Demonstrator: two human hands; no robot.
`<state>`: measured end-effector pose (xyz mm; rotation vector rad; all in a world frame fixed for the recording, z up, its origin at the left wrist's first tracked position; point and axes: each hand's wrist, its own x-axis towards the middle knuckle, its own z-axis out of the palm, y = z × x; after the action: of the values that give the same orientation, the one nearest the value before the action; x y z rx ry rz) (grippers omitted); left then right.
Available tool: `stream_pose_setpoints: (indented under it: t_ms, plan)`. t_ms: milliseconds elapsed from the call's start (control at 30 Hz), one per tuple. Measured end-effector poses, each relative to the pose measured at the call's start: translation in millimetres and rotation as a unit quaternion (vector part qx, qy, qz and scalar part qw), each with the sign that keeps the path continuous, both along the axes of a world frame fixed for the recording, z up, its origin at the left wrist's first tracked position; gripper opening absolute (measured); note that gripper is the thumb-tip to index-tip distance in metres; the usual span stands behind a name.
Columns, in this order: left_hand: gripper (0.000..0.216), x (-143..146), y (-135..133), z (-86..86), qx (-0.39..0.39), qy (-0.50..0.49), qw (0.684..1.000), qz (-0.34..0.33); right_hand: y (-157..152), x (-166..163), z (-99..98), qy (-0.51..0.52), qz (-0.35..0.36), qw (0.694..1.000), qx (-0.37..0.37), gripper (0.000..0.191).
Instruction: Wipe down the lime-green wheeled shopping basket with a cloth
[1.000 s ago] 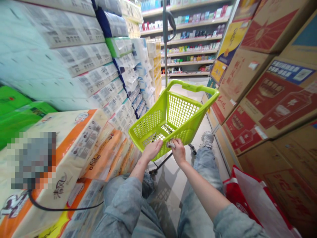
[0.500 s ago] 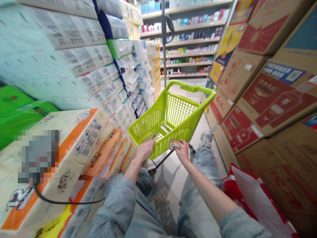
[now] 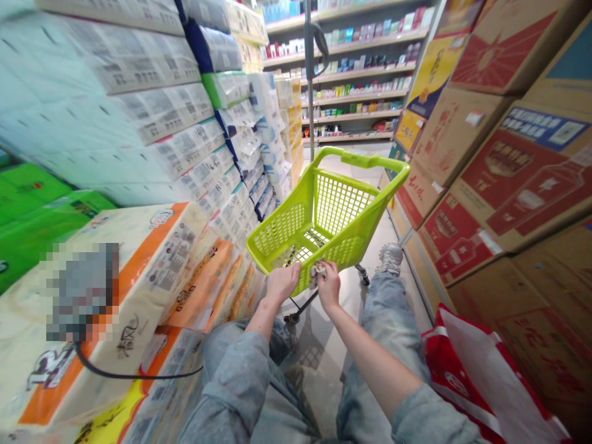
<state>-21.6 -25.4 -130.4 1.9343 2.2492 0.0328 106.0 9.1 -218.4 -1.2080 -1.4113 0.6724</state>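
Note:
A lime-green plastic shopping cart [image 3: 345, 200] with lattice sides stands in front of me, its basket showing nothing inside. My left hand [image 3: 283, 283] is closed around the near rim of the basket. Beside it, my right hand [image 3: 329, 285] pinches a crumpled greyish-white cloth or tissue [image 3: 318, 271] against the outside of the basket's near side. Whether it is cloth or paper I cannot tell. Below the basket, a dark leg with a caster [image 3: 292, 317] shows.
Stacked tissue packs [image 3: 185, 117] rise on the left, with an orange-banded pack [image 3: 152, 277] bearing a blurred device and black cable. Cardboard cartons [image 3: 522, 166] line the right. A red-and-white bag [image 3: 456, 370] sits by my right leg. Stocked shelves [image 3: 361, 92] stand behind the cart.
My right hand has moved left along the near side with the crumpled cloth or tissue, closer to my left hand. The left hand keeps its grip on the rim. The view has shifted slightly.

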Motion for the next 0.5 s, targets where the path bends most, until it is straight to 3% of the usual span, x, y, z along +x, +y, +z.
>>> stream_pose_setpoints:
  t_ms: [167, 300, 500]
  plan:
    - [0.057, 5.4, 3.4, -1.7, 0.000, 0.001, 1.000, 0.002, 20.2, 15.8, -1.5, -0.004, 0.051, 0.999, -0.012, 0.025]
    - [0.058, 12.2, 4.5, -2.5, 0.003, -0.009, 1.000, -0.005, 25.5, 45.4, -13.7, -0.029, 0.110, 0.993, -0.041, 0.023]
    - [0.058, 27.3, 6.6, -2.2, 0.015, -0.014, 1.000, -0.009, 26.3, 66.4, -20.3, -0.029, 0.019, 0.999, -0.019, 0.033]
